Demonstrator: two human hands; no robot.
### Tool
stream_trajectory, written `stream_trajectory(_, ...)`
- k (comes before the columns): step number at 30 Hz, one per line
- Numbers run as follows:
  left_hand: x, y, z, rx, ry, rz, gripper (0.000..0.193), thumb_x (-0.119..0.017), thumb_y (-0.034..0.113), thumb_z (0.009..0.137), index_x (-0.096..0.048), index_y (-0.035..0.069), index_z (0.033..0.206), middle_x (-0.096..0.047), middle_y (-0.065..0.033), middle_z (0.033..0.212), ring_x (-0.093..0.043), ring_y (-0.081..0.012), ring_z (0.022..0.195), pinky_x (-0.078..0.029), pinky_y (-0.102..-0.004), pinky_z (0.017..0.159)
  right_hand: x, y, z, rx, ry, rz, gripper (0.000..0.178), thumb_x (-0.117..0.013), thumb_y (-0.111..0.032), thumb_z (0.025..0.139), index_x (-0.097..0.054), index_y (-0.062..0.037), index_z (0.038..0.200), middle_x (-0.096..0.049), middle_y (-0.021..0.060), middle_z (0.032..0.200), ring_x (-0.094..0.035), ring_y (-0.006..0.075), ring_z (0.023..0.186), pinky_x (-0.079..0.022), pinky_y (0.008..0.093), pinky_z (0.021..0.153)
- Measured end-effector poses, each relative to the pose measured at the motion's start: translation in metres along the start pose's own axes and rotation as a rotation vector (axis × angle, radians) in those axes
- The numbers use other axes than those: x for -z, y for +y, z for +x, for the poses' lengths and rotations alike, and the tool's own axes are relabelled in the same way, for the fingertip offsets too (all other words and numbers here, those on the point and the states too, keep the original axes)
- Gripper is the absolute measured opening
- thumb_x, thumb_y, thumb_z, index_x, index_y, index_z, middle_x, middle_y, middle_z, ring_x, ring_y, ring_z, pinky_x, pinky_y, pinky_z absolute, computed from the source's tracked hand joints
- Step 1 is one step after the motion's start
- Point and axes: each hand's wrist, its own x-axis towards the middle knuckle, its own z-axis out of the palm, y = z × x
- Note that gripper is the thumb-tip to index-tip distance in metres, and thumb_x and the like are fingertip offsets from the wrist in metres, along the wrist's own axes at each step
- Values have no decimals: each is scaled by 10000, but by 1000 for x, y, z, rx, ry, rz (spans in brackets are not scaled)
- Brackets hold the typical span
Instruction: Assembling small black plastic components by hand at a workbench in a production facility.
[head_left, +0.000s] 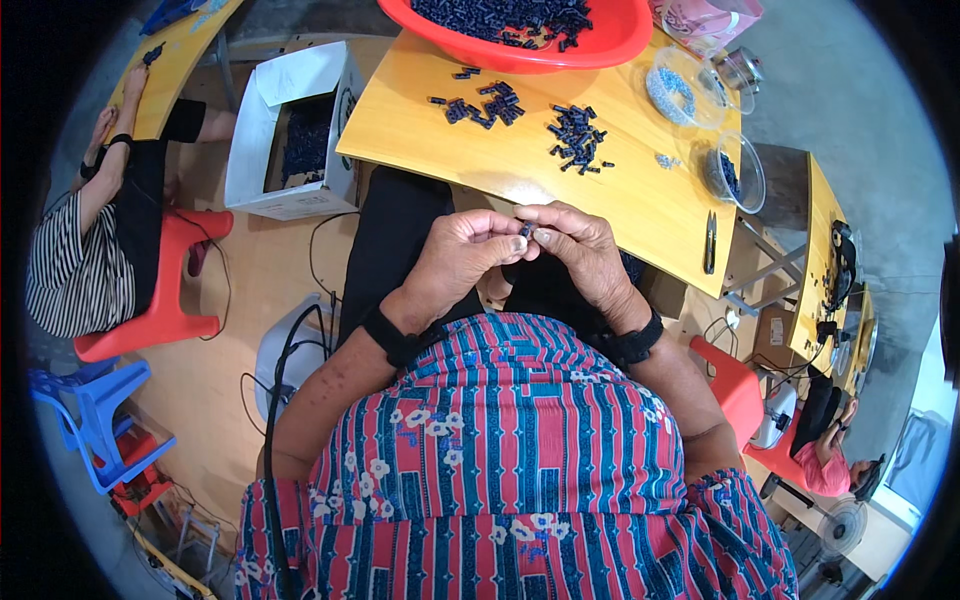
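Note:
Both hands meet in front of me, just off the near edge of the yellow table (420, 140). Between thumb and fingertips my left hand (462, 250) pinches a small dark cylindrical plastic part (526, 230). My right hand (580, 248) closes thumb and forefinger on the same part from the other side. Its details are too small to make out. Beyond the hands lie two loose piles of similar dark parts, a left pile (485, 105) and a right pile (577, 138). Black tweezers (710, 243) rest near the table's right end.
A red basin (520, 55) of dark parts stands at the back. Clear tubs, one with pale pieces (672, 95), one with dark pieces (735, 175), line the right side. A white box (290, 190) stands left. Co-workers sit on the left (75, 255) and right (825, 465).

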Motion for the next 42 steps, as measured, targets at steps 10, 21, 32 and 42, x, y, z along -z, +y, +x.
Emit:
stream_trajectory(10, 1, -3, 0, -17, 8, -9, 185, -619, 55, 908, -632, -40, 1067, -693, -108, 962, -670, -147, 905, -529, -242, 821, -1, 2, 0, -65, 64, 42, 188, -581, -26, 914, -676, 13, 1072, -682, 48, 921, -637, 107, 799, -509, 229, 768)
stream_trajectory(21, 0, -7, 0, 10, 53, 33, 167, -637, 48, 892, -646, -21, 1045, -687, -67, 933, -642, -104, 855, -511, -227, 780, -4, 0, -1, 48, 83, 8, 136, -623, -16, 890, -695, 33, 995, -682, 71, 851, -631, 102, 725, -519, 230, 706)
stream_trajectory(32, -2, -11, 0, -149, 66, 95, 108, -653, 31, 875, -666, -26, 966, -690, -54, 830, -627, -61, 693, -517, -195, 579, -3, -6, 1, -130, 64, 78, 130, -637, -61, 894, -699, 22, 972, -677, 57, 811, -618, 102, 717, -505, 234, 699)
stream_trajectory(42, 2, -10, 3, -107, 46, 29, 112, -651, 54, 878, -665, -23, 958, -674, -47, 808, -630, -81, 633, -525, -206, 551, -4, -4, 5, -29, 58, 75, 93, -661, -42, 874, -703, 27, 920, -649, 47, 811, -605, 98, 706, -498, 234, 672)
